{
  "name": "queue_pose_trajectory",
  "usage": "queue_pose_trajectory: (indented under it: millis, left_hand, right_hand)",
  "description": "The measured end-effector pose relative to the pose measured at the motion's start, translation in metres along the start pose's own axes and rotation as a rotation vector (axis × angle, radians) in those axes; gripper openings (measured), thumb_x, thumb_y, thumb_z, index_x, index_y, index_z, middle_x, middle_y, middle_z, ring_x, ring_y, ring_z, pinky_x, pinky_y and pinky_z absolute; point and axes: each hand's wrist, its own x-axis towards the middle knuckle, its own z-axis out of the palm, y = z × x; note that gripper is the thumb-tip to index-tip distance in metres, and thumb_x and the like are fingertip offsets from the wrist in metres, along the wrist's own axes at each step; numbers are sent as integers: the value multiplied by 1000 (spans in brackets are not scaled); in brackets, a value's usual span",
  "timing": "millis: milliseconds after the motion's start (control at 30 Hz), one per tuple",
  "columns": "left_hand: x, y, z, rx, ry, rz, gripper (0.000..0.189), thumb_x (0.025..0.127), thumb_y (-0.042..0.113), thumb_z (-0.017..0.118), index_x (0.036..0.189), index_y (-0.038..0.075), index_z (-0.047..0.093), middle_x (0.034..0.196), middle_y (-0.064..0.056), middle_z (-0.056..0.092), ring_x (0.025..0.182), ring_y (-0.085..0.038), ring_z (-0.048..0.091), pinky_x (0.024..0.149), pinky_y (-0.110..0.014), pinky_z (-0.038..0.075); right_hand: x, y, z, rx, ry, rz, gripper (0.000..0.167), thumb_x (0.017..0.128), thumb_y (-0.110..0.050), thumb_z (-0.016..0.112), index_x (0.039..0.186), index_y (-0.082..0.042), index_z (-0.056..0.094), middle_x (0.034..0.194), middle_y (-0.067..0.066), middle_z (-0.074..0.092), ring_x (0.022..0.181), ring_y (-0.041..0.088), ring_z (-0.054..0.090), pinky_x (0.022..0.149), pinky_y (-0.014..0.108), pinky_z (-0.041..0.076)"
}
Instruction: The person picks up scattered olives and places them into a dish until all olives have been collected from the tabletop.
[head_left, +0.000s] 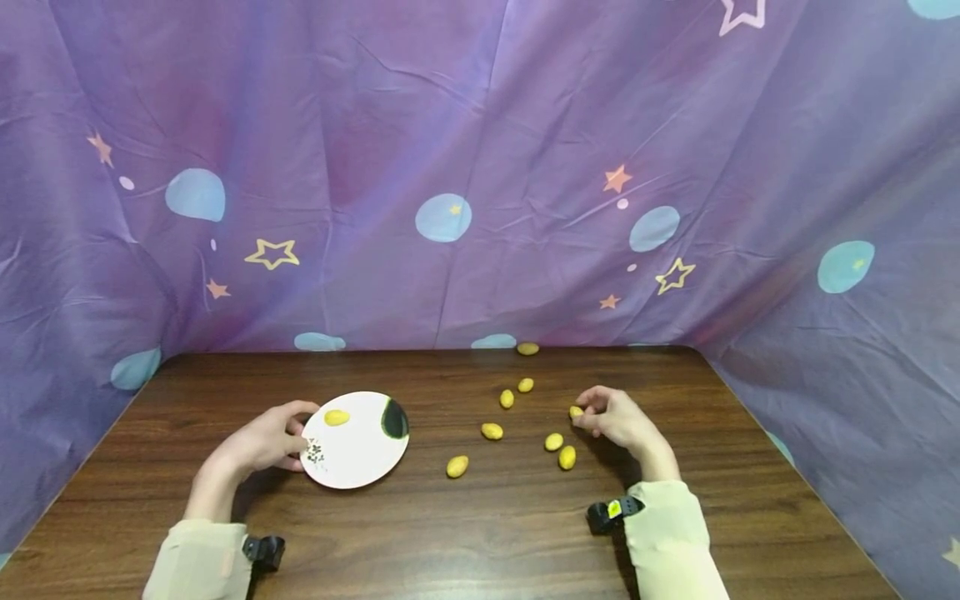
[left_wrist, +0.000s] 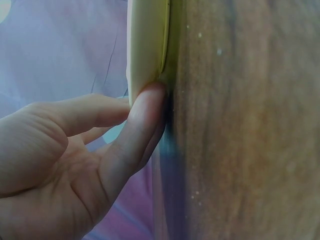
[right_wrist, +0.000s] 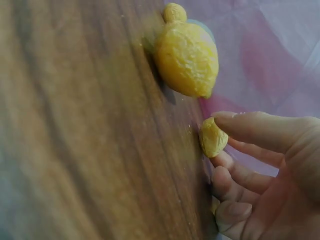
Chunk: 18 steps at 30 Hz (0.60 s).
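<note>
My left hand point(head_left: 266, 437) pinches the left rim of a round white plate point(head_left: 352, 462) that has a dark green patch and a small leafy print. In the left wrist view, the plate point(left_wrist: 145, 45) shows edge-on between thumb and fingers, close over the wood. One small lemon point(head_left: 337, 417) lies on the plate. At the right, my right hand point(head_left: 617, 419) holds another small lemon point(right_wrist: 214, 137) between thumb and fingertips, right at the tabletop. A larger-looking wrinkled lemon point(right_wrist: 187, 59) sits nearer the right wrist camera.
Several more small lemons lie scattered between the hands, among them one near the front point(head_left: 457, 467) and one at the table's back edge point(head_left: 528, 348). The brown wooden table point(head_left: 420, 542) ends at a purple cloth point(head_left: 375, 167) with stars.
</note>
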Motion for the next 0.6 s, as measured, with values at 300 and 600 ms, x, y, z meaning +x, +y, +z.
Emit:
queue_pose_trajectory:
  millis: [300,600]
  left_hand:
    - [0,0,0,-18,-5,6,57,80,-16,51,135,-14,36,91,-22,48,69,-22,58,58,-33,59]
    - [-1,0,0,-14,-4,4,56,81,-16,51,135,-14,37,92,-22,49,69,-22,59,58,-33,59]
  right_hand:
    - [2,-3,5,-140,4,-19,24,74,0,72,95,4,61,67,2,56,56,13,51,49,23,40]
    - [2,-5,8,-220,26,-15,23,72,-3,73,93,0,63,68,2,60,57,12,53,50,26,41]
